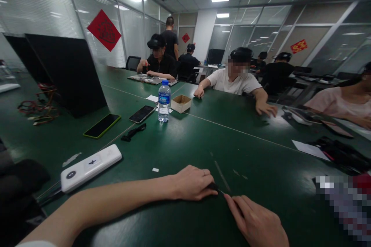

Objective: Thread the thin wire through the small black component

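Note:
My left hand (194, 182), with a ring on one finger, is closed around a small black object (213, 186) just above or on the green table (185, 146). Most of that object is hidden by the fingers. A thin piece runs from it toward the fingertips of my right hand (256, 220). Those fingers are pressed together at the thin end, and what they grip is too small to make out. Both hands are close together at the near side of the table.
Left of my arm lies a white power bank (91, 168). Farther off are a green-edged phone (102, 126), a dark phone (142, 114), a black cable (133, 132), a water bottle (164, 102) and a small open box (181, 103). Black panels (65, 73) stand left. People sit across the table.

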`<action>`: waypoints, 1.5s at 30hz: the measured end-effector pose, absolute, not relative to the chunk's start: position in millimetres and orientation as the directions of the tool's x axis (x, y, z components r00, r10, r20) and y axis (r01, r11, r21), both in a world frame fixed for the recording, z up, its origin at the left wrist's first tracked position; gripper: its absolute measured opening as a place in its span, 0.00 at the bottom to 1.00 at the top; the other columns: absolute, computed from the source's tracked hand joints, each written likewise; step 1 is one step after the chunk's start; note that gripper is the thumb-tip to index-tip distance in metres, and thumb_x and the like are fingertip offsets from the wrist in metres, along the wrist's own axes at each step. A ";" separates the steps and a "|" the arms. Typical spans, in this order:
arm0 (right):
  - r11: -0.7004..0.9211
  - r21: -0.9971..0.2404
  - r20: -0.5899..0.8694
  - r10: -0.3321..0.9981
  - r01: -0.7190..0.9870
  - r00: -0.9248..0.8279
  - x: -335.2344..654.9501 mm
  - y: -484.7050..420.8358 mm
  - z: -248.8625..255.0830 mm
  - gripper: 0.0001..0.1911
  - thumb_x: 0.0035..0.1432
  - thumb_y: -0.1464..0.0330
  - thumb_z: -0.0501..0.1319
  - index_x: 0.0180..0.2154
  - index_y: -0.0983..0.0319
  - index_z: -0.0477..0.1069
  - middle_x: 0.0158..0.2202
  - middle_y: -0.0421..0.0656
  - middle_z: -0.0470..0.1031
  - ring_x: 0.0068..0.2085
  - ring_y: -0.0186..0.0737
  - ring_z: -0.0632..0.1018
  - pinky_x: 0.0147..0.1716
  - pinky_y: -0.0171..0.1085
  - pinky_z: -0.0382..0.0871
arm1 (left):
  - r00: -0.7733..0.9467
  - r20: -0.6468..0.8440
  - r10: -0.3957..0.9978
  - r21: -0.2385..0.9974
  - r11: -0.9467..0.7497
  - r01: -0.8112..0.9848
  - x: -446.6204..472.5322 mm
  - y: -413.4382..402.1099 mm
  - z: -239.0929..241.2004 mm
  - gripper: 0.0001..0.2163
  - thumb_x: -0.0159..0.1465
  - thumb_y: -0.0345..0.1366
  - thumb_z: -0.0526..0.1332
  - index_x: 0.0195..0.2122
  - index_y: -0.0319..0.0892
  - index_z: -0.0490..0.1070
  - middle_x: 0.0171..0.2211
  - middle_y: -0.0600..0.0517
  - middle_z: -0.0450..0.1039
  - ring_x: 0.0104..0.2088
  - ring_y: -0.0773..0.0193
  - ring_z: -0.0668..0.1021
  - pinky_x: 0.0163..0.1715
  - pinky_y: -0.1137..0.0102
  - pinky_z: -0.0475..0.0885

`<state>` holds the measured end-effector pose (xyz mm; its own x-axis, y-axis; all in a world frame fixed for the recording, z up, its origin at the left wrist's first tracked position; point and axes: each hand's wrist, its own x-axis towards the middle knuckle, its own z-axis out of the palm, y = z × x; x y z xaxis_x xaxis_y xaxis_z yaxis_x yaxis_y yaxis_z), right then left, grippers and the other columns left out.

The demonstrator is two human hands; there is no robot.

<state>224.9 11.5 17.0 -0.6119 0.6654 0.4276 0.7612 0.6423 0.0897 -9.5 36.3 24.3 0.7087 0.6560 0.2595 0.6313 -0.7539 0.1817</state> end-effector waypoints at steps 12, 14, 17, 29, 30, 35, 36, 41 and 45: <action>0.653 0.079 0.463 0.645 0.753 -0.608 210.9 5.9 16.7 0.25 0.69 0.60 0.43 0.29 0.62 0.72 0.23 0.41 0.71 0.22 0.29 0.71 0.22 0.29 0.58 | 0.707 0.260 0.658 0.145 -0.751 0.645 -8.9 34.7 30.9 0.12 0.68 0.43 0.53 0.43 0.40 0.67 0.37 0.51 0.71 0.32 0.65 0.76 0.25 0.73 0.68; 0.612 0.104 0.436 0.680 0.784 -0.589 219.4 11.3 17.6 0.27 0.69 0.59 0.41 0.30 0.62 0.72 0.23 0.41 0.71 0.20 0.29 0.70 0.19 0.29 0.56 | 0.708 0.273 0.651 0.146 -0.755 0.639 -9.4 33.9 30.1 0.12 0.68 0.43 0.53 0.44 0.40 0.67 0.36 0.51 0.71 0.31 0.65 0.76 0.24 0.74 0.67; 0.576 0.144 0.395 0.712 0.805 -0.581 223.6 13.5 18.6 0.28 0.69 0.59 0.39 0.30 0.62 0.72 0.23 0.42 0.70 0.20 0.30 0.70 0.17 0.29 0.55 | 0.703 0.302 0.643 0.140 -0.760 0.635 -9.5 34.0 28.4 0.13 0.68 0.43 0.53 0.45 0.40 0.67 0.36 0.51 0.71 0.30 0.67 0.76 0.22 0.74 0.66; 0.562 0.124 0.378 0.735 0.818 -0.563 224.8 14.1 13.9 0.28 0.69 0.60 0.39 0.32 0.62 0.73 0.25 0.43 0.71 0.21 0.31 0.72 0.17 0.28 0.59 | 0.692 0.319 0.648 0.141 -0.754 0.641 -9.1 33.5 28.4 0.13 0.68 0.42 0.52 0.45 0.39 0.68 0.36 0.50 0.71 0.30 0.67 0.75 0.23 0.74 0.67; 0.564 0.148 0.378 0.727 0.812 -0.574 225.1 14.3 13.3 0.28 0.69 0.60 0.38 0.33 0.62 0.73 0.25 0.43 0.71 0.22 0.31 0.72 0.17 0.28 0.59 | 0.686 0.316 0.655 0.139 -0.748 0.649 -8.9 33.6 28.0 0.13 0.68 0.42 0.52 0.45 0.39 0.68 0.36 0.50 0.71 0.30 0.66 0.75 0.23 0.74 0.67; 0.591 0.266 0.376 0.664 0.762 -0.646 225.5 14.1 13.7 0.27 0.69 0.65 0.36 0.42 0.61 0.73 0.27 0.44 0.72 0.22 0.31 0.71 0.16 0.28 0.54 | 0.691 0.304 0.656 0.121 -0.746 0.654 -7.9 34.2 26.2 0.13 0.68 0.43 0.52 0.45 0.39 0.68 0.35 0.50 0.71 0.30 0.66 0.76 0.25 0.74 0.67; 0.590 0.271 0.373 0.664 0.761 -0.648 225.2 13.7 14.3 0.27 0.69 0.66 0.36 0.42 0.61 0.73 0.27 0.44 0.72 0.22 0.32 0.71 0.16 0.29 0.54 | 0.697 0.303 0.650 0.123 -0.752 0.648 -7.9 34.1 26.1 0.13 0.68 0.43 0.52 0.45 0.39 0.68 0.35 0.50 0.71 0.30 0.66 0.75 0.25 0.74 0.67; 0.578 0.217 0.355 0.704 0.787 -0.615 221.7 11.6 16.9 0.27 0.69 0.63 0.38 0.35 0.62 0.73 0.26 0.43 0.71 0.22 0.31 0.71 0.18 0.28 0.58 | 0.695 0.305 0.651 0.129 -0.751 0.648 -8.6 33.1 27.8 0.13 0.68 0.43 0.52 0.45 0.39 0.68 0.35 0.50 0.71 0.29 0.67 0.75 0.24 0.74 0.66; 0.573 0.177 0.344 0.726 0.801 -0.595 219.3 10.5 16.5 0.27 0.69 0.60 0.39 0.32 0.62 0.72 0.25 0.43 0.71 0.22 0.32 0.72 0.19 0.29 0.60 | 0.696 0.290 0.656 0.154 -0.750 0.643 -8.6 32.4 29.9 0.13 0.68 0.42 0.52 0.45 0.39 0.68 0.36 0.49 0.71 0.31 0.65 0.75 0.26 0.74 0.67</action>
<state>219.3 10.5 16.5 -0.5952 0.7260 0.3444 0.8006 0.5726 0.1766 -8.6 32.4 29.9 0.6964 0.6563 0.2904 0.6430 -0.7503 0.1538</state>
